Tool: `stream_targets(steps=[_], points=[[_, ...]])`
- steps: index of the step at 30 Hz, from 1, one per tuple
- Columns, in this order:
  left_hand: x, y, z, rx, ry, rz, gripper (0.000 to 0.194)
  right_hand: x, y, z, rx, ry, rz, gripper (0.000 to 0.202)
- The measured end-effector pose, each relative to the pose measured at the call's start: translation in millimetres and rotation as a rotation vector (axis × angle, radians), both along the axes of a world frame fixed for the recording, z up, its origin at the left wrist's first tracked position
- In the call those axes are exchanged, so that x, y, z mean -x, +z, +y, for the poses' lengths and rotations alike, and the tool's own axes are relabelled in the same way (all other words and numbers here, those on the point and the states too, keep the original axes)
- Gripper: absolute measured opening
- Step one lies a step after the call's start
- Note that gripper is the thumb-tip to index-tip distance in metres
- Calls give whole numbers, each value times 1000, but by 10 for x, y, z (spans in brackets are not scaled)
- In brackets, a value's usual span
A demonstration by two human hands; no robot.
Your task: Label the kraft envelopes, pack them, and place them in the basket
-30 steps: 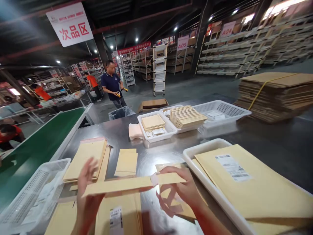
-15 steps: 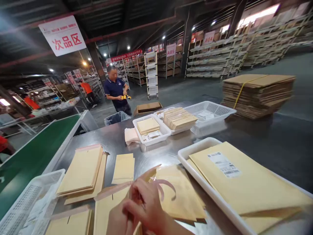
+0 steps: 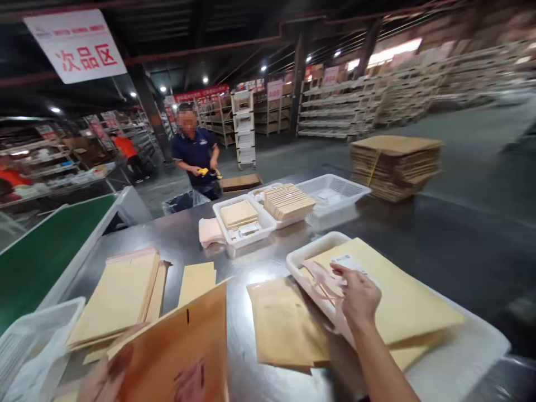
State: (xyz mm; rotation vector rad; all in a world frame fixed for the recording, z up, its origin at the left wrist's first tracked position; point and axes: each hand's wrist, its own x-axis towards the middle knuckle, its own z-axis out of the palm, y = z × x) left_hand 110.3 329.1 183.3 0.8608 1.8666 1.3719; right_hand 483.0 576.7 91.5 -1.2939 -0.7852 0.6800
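A yellow padded envelope [image 3: 180,340], tilted up at the lower left with its brownish, shaded side showing, is held at its left edge by my left hand [image 3: 104,371], which is partly blurred. My right hand [image 3: 360,296] pinches a pale peel-off strip [image 3: 324,279] that dangles in loops. It is over the near-left part of a white tray [image 3: 464,368] holding large yellow envelopes [image 3: 389,290], the top one with a white label. Flat envelopes [image 3: 287,324] lie on the metal table between my hands.
Envelope stacks [image 3: 115,290] and a white basket [image 3: 42,346] are at the left. Farther back are white baskets [image 3: 247,237] with small envelopes, a pink cloth [image 3: 210,231] and strapped cardboard [image 3: 393,167]. A green conveyor [image 3: 54,240] runs at left; a person [image 3: 195,151] stands beyond the table.
My hands were together over an envelope and have separated. The right one moved right with the strip; the left one has raised the envelope leftward. The view has turned right.
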Motion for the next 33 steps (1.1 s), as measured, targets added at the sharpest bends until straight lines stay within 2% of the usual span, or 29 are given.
stream_targets(steps=[2, 5, 7, 9, 11, 13, 16, 20, 22, 24, 26, 27, 28, 30, 32, 33], points=[[67, 91, 26, 8, -14, -43, 57, 63, -21, -47, -44, 162, 36, 18], [64, 227, 124, -10, -55, -35, 61, 456, 42, -184, -118, 502, 9, 28], [14, 296, 182, -58, -2, -30, 59, 769, 163, -278, -166, 724, -60, 27], [-48, 331, 212, -110, 71, -41, 53, 1021, 324, -351, -243, 952, -108, 44], [-98, 323, 220, -143, 114, -68, 48, 1166, 482, -403, -312, 1104, -125, 45], [-114, 280, 220, -162, 140, -101, 44, 1200, 598, -440, -334, 1153, -130, 37], [-39, 200, 203, -176, 81, -95, 38, 1111, 665, -466, -334, 1216, -159, 31], [172, 197, 111, -208, -79, 304, 24, 953, 682, -443, -425, 1383, -266, 31], [258, 261, 52, -313, -216, 478, 22, 913, 715, -422, -599, 1378, -367, 31], [306, 351, 1, -440, -439, 523, 28, 892, 755, -408, -754, 1350, -429, 31], [319, 439, -46, -475, -635, 501, 28, 872, 782, -413, -807, 1350, -413, 33], [314, 473, -70, -462, -660, 486, 27, 859, 790, -425, -806, 1367, -382, 34], [301, 498, -95, -437, -624, 478, 25, 844, 794, -444, -791, 1384, -356, 35], [251, 525, -139, -396, -432, 474, 28, 818, 806, -500, -727, 1387, -330, 38], [175, 531, -161, -344, -266, 445, 45, 814, 833, -569, -667, 1358, -332, 43], [133, 530, -159, -307, -232, 436, 52, 824, 850, -601, -666, 1337, -333, 43]])
